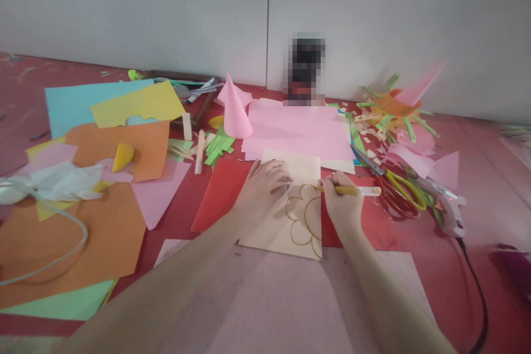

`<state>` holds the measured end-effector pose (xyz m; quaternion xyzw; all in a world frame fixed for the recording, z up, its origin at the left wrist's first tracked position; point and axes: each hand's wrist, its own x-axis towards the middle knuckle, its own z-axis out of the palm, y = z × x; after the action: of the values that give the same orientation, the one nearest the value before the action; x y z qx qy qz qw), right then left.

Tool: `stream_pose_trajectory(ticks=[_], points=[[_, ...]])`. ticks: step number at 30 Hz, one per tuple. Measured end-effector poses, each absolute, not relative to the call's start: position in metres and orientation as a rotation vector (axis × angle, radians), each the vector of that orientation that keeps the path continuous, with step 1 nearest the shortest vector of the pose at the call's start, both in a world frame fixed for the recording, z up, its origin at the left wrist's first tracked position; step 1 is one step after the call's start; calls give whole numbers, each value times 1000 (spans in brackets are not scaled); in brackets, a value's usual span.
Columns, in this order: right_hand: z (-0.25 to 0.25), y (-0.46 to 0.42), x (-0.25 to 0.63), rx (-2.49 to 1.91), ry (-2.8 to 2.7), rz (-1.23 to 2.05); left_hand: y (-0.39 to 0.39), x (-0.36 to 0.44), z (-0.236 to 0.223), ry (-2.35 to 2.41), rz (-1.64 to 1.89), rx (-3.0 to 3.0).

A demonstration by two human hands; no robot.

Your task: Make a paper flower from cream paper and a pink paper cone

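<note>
My left hand [267, 185] lies with spread fingers on a cream sheet of paper [261, 235], pressing its left side. Gold outlines of a flower [305, 215] with rounded petals show on the sheet's right half and run to its right edge. In my right hand [342, 199] is a marker [352, 190] with a gold barrel and a whitish end. Its tip points left and meets the paper near the upper petal. Red paper [219, 193] lies under the cream sheet, above a large pale pink sheet [249, 298].
Scissors [398, 191] and a glue gun [452, 213] with a black cord lie to the right. A pink paper cone [235, 113] stands behind, beside pink sheets [294, 130]. Orange paper [83, 249] and a white cable [83, 227] spread on the left. A wall rises behind.
</note>
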<state>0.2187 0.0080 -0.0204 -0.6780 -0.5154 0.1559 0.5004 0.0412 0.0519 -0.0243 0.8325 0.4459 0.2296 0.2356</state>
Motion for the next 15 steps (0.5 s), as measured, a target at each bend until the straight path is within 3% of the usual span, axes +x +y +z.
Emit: stream_pose_trajectory(ticks=[15], points=[[-27,14,224,-1479,-1300,685,51,41,-21,1214,621,2281]])
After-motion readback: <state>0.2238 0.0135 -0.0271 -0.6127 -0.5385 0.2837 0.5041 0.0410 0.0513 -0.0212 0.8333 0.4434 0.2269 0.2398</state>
